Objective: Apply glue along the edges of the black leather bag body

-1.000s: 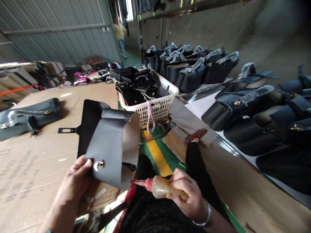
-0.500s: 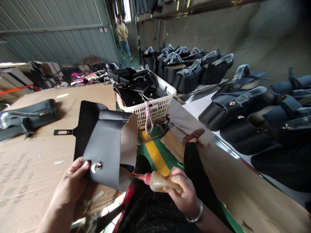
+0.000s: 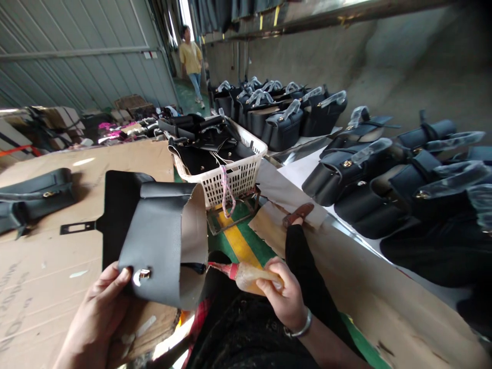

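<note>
We see a black leather bag panel (image 3: 161, 241), bent into a curve so that its pale grey inner side faces right, held up over the near edge of the cardboard-covered tabletop (image 3: 57, 256). The left hand (image 3: 98, 312) grips the lower left corner of this panel, with the thumb pressed on the front just beside a small metal clasp (image 3: 141, 275). The right hand (image 3: 282, 297) is closed around a soft glue bottle (image 3: 249, 277) with a red nozzle, and the tip of the nozzle touches the lower inner edge of the panel. A silver bracelet (image 3: 300, 328) sits on the right wrist. Behind the panel a flat black flap with a narrow tab lies on the cardboard. On the far left of the tabletop rests a finished black handbag (image 3: 34, 197). Beyond the panel stands a white plastic basket (image 3: 234, 177) filled with black bag parts, on a floor with a yellow stripe (image 3: 238, 246). To the right, many black handbags (image 3: 346, 169) with wrapped handles lie in rows. Far away, a person in a yellow shirt (image 3: 191, 56) stands near the corrugated wall.
</note>
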Motion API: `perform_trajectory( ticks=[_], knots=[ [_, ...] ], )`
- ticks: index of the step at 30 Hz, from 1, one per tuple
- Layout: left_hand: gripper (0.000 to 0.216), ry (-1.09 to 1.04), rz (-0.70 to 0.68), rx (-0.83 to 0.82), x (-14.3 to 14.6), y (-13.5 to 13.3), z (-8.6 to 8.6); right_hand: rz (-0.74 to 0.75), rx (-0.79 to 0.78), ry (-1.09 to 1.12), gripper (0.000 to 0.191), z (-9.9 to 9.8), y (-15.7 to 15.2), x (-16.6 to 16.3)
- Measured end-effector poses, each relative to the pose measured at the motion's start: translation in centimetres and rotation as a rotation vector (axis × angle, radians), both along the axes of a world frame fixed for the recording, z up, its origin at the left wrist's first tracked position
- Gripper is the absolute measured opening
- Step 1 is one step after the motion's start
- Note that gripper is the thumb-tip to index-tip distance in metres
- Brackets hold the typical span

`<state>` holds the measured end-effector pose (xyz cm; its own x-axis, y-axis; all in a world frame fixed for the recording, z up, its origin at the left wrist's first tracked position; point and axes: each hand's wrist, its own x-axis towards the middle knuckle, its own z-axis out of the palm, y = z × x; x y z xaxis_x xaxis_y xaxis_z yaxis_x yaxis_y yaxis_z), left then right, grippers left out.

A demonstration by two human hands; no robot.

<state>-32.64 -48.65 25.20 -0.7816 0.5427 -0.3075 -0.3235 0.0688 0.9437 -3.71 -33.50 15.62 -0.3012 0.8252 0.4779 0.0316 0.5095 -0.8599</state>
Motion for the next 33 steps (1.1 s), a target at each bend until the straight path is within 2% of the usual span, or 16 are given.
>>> perform_trajectory(
  ticks=[3, 6, 10, 14, 16, 20, 26, 30, 33],
  knots=[
    [0.051, 0.008, 0.007, -0.006, -0.3, -0.1, -0.1, -0.004, -0.084, 0.015, 0.010, -0.4, 0.3, -0.4],
    [0.051, 0.023, -0.005, -0.025, -0.6, -0.2, -0.3, 0.048, -0.085, 0.008, 0.012, -0.5, 0.4, -0.8],
    [0.045, 0.009, -0.025, -0.011, -1.1, -0.4, -0.8, -0.038, -0.166, 0.008, 0.012, -0.7, 0.4, -1.1],
    [0.045, -0.013, -0.046, -0.023, -1.9, -0.8, -1.3, 0.052, -0.179, 0.035, 0.011, -1.1, 0.2, -1.1],
    [0.046, -0.016, -0.026, -0.020, -2.0, -0.9, -1.4, 0.042, -0.199, 0.024, 0.014, -1.3, 0.2, -1.2],
    [0.041, 0.005, -0.035, 0.004, -1.7, -0.8, -1.1, -0.033, -0.327, 0.041, 0.015, -1.8, 0.2, -1.3],
    [0.049, 0.016, -0.012, 0.012, -0.7, -0.2, -0.2, 0.051, -0.344, 0.044, 0.021, -1.9, 0.2, -1.2],
    [0.044, 0.014, -0.030, 0.032, -0.1, 0.0, -0.1, -0.051, -0.500, 0.067, 0.033, -2.1, 0.6, -1.5],
    [0.045, 0.007, -0.035, 0.035, 0.0, -0.1, -0.1, -0.057, -0.625, 0.094, 0.043, -2.4, 0.7, -2.0]
  ],
)
